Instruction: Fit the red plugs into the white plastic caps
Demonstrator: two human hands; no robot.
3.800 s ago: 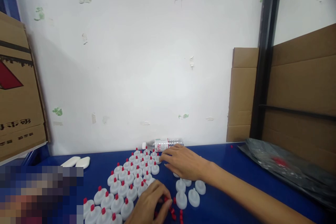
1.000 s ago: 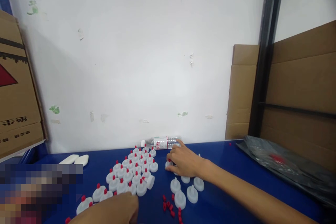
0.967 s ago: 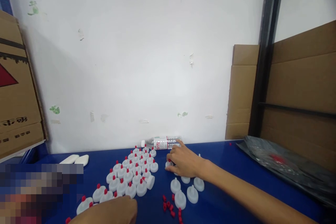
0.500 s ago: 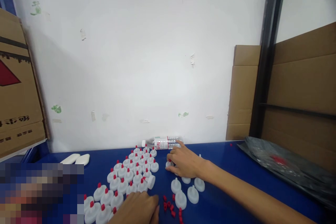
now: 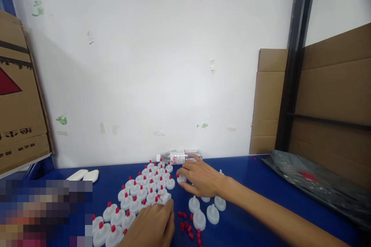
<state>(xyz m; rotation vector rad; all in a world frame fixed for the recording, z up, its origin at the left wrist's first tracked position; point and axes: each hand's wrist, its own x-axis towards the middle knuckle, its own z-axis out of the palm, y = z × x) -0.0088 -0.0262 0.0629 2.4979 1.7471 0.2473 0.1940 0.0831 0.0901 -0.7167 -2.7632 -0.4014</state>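
Note:
My right hand (image 5: 199,177) reaches over the blue table, thumb and fingers closed around a white nozzle cap (image 5: 181,178) with a small red tip. Part of this cap is covered by the fingers. Lower in the view, my left hand (image 5: 152,224) is curled, its fingertips hidden behind its back. Right beside its knuckles a red-tipped white cap (image 5: 167,197) lies tipped on its side, partly covered. Several upright red-tipped white caps (image 5: 126,202) stand in rows to the left. White caps without red tips (image 5: 213,214) stand near my right forearm.
Several loose red tips (image 5: 189,229) lie between my hands. A clear plastic bottle (image 5: 177,157) lies against the wall. Two white rounded objects (image 5: 91,176) are at the left. A grey plastic bag (image 5: 307,179) and cardboard (image 5: 333,85) are at the right.
My right hand has shifted left with the red-tipped cap, toward the rows. My left hand has moved slightly up, closer to the tipped cap. Some loose red tips lie differently.

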